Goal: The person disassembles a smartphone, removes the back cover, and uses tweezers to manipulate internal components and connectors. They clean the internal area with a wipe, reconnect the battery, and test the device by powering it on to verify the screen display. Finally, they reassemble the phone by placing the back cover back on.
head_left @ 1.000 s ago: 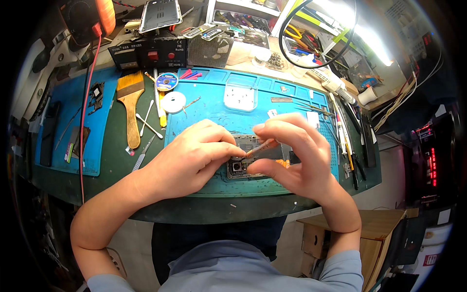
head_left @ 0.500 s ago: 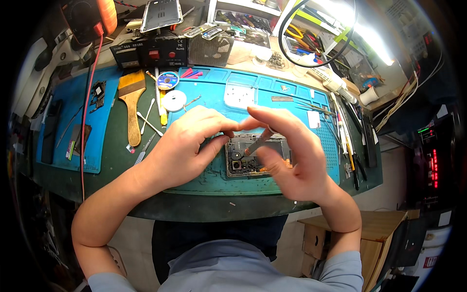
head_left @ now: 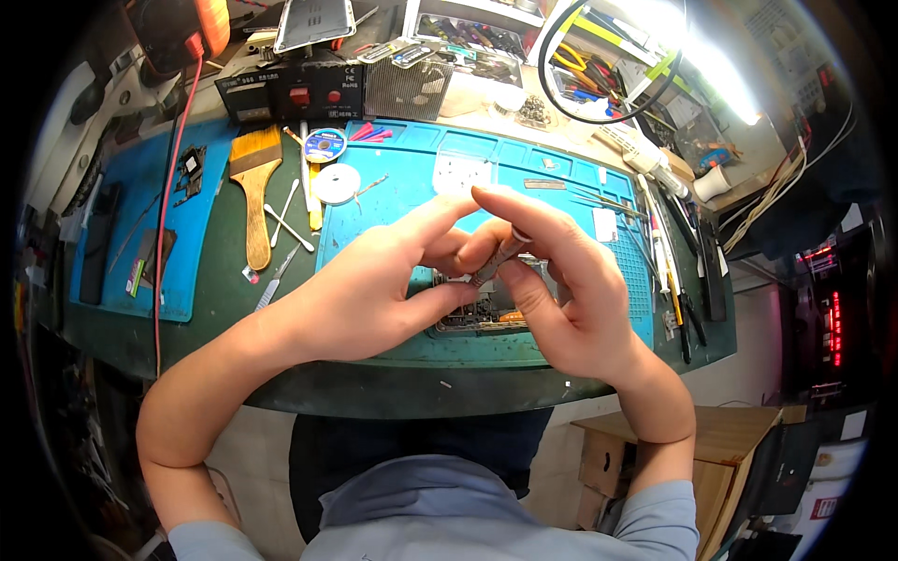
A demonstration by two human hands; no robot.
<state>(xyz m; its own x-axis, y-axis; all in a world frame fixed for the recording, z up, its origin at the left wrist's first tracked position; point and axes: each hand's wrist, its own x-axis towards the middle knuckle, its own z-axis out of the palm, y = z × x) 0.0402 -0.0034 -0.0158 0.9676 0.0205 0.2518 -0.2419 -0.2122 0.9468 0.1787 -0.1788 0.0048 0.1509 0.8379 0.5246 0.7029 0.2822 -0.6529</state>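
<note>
A slim metal screwdriver (head_left: 500, 258) is tilted above an opened phone (head_left: 486, 325), gripped near its top by the thumb and fingers of my right hand (head_left: 580, 290). My left hand (head_left: 369, 285) closes in from the other side, its thumb tip against the screwdriver's lower end. The two index fingertips meet above it. Below my hands, the phone lies on the blue work mat (head_left: 402, 210) with its inner parts and an orange flex cable showing. My hands cover most of it, and the screwdriver's tip is hidden.
Beyond my hands stands a small clear box (head_left: 463, 173) with tiny parts. To the left lie a wide brush (head_left: 254, 187), crossed cotton swabs (head_left: 281, 224), a scalpel-like knife (head_left: 278, 279) and a white spool (head_left: 337, 184). Tweezers (head_left: 603, 203) and pens (head_left: 662, 238) lie right.
My left hand has shifted right, bringing its thumb from the phone's left edge to the screwdriver's lower end. My right fingers have curled in closer around the screwdriver.
</note>
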